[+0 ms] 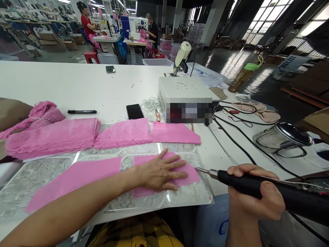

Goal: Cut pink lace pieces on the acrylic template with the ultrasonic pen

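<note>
My left hand [161, 173] lies flat with spread fingers, pressing on a pink fabric piece [191, 175] on the grey marbled mat [61, 171]. My right hand [257, 192] is wrapped round a black corded handpiece [241, 181] with a thin metal tip. That tip meets the right edge of the pink piece; whether it touches cannot be made out. Another flat pink piece [77, 175] is to the left, partly under my left forearm. Behind them sit a thick stack of fluffy pink pieces [51, 137], a second fluffy stack [125, 133] and smooth pink pieces [174, 132].
A beige control box [185, 87] stands at the back, with black cables [233, 139] running rightward. Nearby are a black phone [134, 111], orange thread snips [157, 115], tangled thread [150, 104] and a marker [82, 112]. A lidded pot [282, 139] stands at right. Two people work at sewing machines beyond.
</note>
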### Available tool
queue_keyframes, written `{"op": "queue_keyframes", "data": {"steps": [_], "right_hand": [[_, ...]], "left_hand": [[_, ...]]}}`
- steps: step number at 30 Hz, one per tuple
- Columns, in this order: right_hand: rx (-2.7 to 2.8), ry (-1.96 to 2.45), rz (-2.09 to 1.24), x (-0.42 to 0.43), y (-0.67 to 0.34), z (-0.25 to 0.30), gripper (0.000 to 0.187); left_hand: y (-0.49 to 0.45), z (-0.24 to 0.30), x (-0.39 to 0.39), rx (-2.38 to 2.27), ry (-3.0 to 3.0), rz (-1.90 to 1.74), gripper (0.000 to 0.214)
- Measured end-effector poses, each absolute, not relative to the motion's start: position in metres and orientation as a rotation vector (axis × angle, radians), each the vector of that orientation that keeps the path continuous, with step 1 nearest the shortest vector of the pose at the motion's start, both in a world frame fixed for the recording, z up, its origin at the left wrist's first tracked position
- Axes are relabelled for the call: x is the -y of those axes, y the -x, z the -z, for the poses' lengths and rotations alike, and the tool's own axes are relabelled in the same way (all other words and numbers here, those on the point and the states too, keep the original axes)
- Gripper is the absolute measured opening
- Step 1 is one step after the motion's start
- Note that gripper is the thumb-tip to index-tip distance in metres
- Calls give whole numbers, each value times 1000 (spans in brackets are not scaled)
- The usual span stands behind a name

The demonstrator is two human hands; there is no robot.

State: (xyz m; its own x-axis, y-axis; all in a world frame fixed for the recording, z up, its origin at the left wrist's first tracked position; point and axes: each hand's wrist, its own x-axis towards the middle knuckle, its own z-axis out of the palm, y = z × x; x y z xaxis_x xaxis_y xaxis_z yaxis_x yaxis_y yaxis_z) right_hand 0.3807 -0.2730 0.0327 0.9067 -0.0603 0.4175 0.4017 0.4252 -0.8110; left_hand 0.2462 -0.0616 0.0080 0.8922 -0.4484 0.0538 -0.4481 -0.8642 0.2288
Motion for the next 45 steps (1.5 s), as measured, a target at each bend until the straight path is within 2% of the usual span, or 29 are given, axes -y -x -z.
{"op": "queue_keyframes", "data": {"steps": [9,18,26,35,45], "right_hand": [[297,1069,310,267,-384,-42,18],[227,1070,169,244,-378,-49,18],[389,1026,192,214,-373,-41,18],[500,1069,186,192,-365,-41,16],[493,1112,179,189,-364,-39,14]], "left_hand": [[-196,-30,48,414,-2909,-19,57],[-119,-18,52,90,-3009,-264,59],[-106,-7,61,-10,-2976,-314,54],[-99,-3,64,-13,-2916,-341,59],[-99,-5,63,12,-2899,-347,50]]}}
